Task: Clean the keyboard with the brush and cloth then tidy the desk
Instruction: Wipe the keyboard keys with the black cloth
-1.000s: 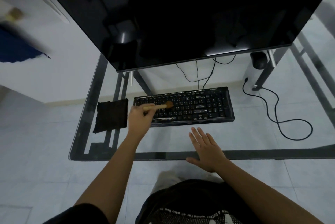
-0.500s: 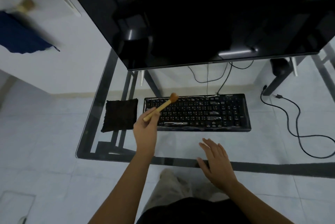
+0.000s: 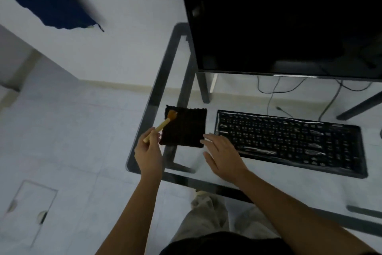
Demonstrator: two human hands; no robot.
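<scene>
A seated person leans over a glass desk, forearms stretched forward. The left hand is curled round the lower end of a wooden brush, pinching the handle between thumb and fingers. The handle slants up and to the right, so the orange-brown bristles sit over the far left corner of a dark square cloth; whether they touch it cannot be told. The right hand is open, palm down and fingers spread, and holds nothing. Its fingertips are at the cloth's near right corner, and the hand covers the near left corner of a black keyboard. The cloth lies flat on the glass just beside the keyboard's left end. A large dark monitor stands behind the keyboard, with black cables hanging below it. Pale floor tiles show through the glass, and a blurred blue fabric hangs at upper left.
</scene>
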